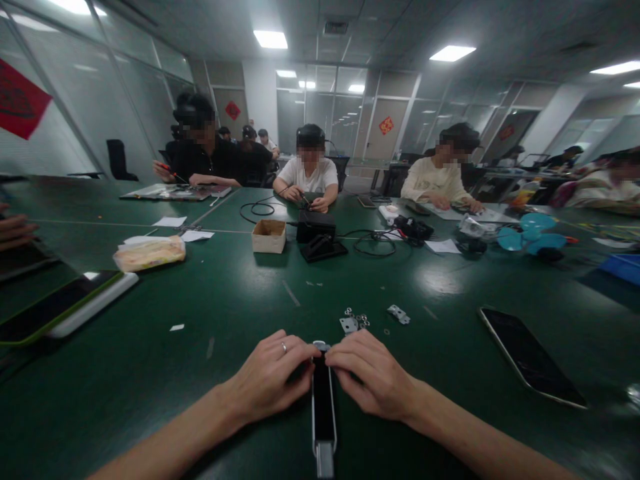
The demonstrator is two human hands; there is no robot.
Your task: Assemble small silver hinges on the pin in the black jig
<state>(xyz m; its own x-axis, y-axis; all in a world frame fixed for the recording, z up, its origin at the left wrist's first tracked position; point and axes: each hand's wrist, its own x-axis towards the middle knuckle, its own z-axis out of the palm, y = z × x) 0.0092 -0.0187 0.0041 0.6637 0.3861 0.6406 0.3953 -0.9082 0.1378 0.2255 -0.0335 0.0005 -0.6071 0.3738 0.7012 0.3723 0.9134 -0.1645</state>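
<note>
A long, narrow black bar with a silver rim [323, 400] lies on the green table, pointing away from me, with a grey metal end piece [325, 460] nearest me. At its far end is a small grey metal bracket [321, 345], partly hidden by my fingers. My left hand [273, 370], with a ring on one finger, pinches at the bracket's left side. From the right, my right hand [375, 373] pinches the same spot. Just beyond my right hand are a loose metal plate with holes [349, 325], several small nuts [363, 319] and another bracket [399, 314].
A phone [533, 360] lies at right, another green-edged phone [55, 303] at left beside a white bar. Farther off are a bread-like packet [150, 253], an open small box [269, 237], a black device [316, 230] and a blue fan [533, 235]. Several people sit around the table.
</note>
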